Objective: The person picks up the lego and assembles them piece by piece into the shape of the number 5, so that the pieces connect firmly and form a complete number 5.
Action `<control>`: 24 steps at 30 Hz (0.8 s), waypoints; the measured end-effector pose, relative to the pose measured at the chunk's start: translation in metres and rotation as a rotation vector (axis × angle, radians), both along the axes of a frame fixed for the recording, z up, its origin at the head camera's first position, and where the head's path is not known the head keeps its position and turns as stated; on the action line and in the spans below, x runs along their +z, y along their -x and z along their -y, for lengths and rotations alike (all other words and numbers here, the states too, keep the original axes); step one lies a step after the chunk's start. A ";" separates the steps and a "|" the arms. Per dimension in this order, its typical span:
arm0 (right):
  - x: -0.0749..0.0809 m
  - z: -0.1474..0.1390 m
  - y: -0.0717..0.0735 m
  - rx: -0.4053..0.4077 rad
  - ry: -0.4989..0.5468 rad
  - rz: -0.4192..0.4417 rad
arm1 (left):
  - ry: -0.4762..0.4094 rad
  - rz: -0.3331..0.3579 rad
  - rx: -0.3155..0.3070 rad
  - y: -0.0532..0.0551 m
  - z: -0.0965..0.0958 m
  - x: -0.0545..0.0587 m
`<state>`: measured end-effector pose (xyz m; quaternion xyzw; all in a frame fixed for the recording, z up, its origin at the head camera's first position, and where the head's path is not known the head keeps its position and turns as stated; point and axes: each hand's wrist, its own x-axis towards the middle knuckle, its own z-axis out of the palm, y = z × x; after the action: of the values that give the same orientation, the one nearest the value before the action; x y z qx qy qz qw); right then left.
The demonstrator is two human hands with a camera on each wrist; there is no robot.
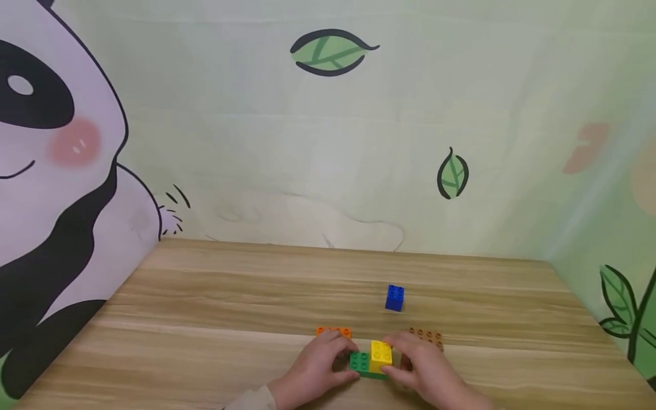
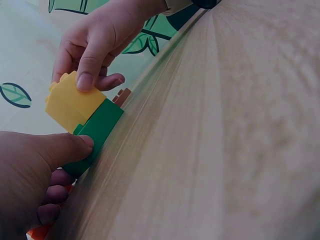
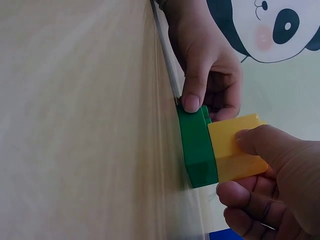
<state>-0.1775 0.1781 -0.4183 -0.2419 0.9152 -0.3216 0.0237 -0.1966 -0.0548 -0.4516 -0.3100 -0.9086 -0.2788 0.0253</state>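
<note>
Leafy walls stand around your tabletop. Your left hand pinches the green brick, resting near you; your right hand grasps a smaller one between its fingers. Just past them, partly hidden, lie the orange brick and brown brick. That grasped yellow brick sits on the green one's right half. Farther back stands the blue brick.

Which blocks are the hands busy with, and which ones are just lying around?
Busy with:
green block, held by the left hand
yellow block, pinched by the right hand on top of the green one

Just lying around, it seems:
blue block, farther back
orange block, partly behind the left hand
brown block, partly behind the right hand
</note>
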 end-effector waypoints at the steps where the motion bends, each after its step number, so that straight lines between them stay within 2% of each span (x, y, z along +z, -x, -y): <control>1: 0.000 0.000 0.000 -0.002 0.004 0.004 | -0.004 -0.002 0.000 0.000 0.000 0.000; 5: -0.001 0.000 0.001 -0.007 0.018 0.014 | -0.009 -0.025 0.004 0.001 0.000 0.000; 17: -0.003 -0.002 0.004 -0.025 0.032 0.069 | -0.020 -0.029 0.009 0.001 0.001 0.002; 24: -0.011 -0.005 0.003 -0.017 0.057 0.061 | 0.008 0.059 0.005 -0.001 0.001 0.003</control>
<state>-0.1805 0.1830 -0.4292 -0.2246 0.9066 -0.3547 0.0420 -0.1953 -0.0560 -0.4483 -0.2994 -0.9108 -0.2842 -0.0022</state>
